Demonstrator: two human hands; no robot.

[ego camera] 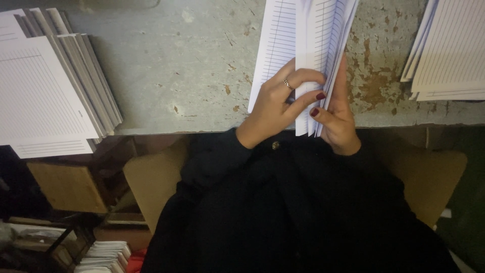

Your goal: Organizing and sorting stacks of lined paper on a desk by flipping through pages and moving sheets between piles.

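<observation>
A bundle of white ruled sheets [308, 35] stands on edge at the near side of the worn grey table [187, 65], its pages fanned apart. My left hand [275, 103], with a ring on one finger, grips the bundle from the left, fingers curled over the page edges. My right hand [337, 119] holds the same bundle from the right, thumb pressed against the pages near their lower corner. Both hands sit at the table's front edge, just above my dark sleeves.
A fanned stack of ruled sheets with grey covers [50, 81] overhangs the table's left end. Another pile of ruled sheets [449, 50] lies at the right. A tan chair seat [429, 177] is under me, and more paper stacks [103, 255] rest low at the left.
</observation>
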